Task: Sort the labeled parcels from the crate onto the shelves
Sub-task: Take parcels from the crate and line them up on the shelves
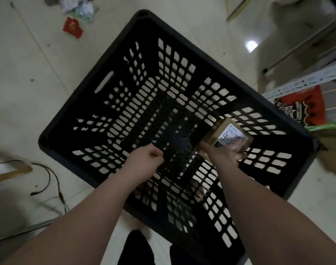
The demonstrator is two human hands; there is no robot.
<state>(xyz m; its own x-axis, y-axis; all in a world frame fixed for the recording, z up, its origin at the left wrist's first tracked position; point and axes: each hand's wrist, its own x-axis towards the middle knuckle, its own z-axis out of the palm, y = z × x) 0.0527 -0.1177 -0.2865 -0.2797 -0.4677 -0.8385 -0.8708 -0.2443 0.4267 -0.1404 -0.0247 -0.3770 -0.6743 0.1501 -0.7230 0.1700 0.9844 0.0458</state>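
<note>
My right hand (pixel 225 154) grips the 1 parcel (pixel 223 131) low inside the crate (pixel 73 115), label up, probably so I can read its shelf. My left hand (pixel 144 159) hovers curled, holding nothing.

parcel (pixel 217 131) label (pixel 231 135): unreadable blur | parcel corner: behind right hand (pixel 225 155) | shelf frame (pixel 304 81): cut off
</note>
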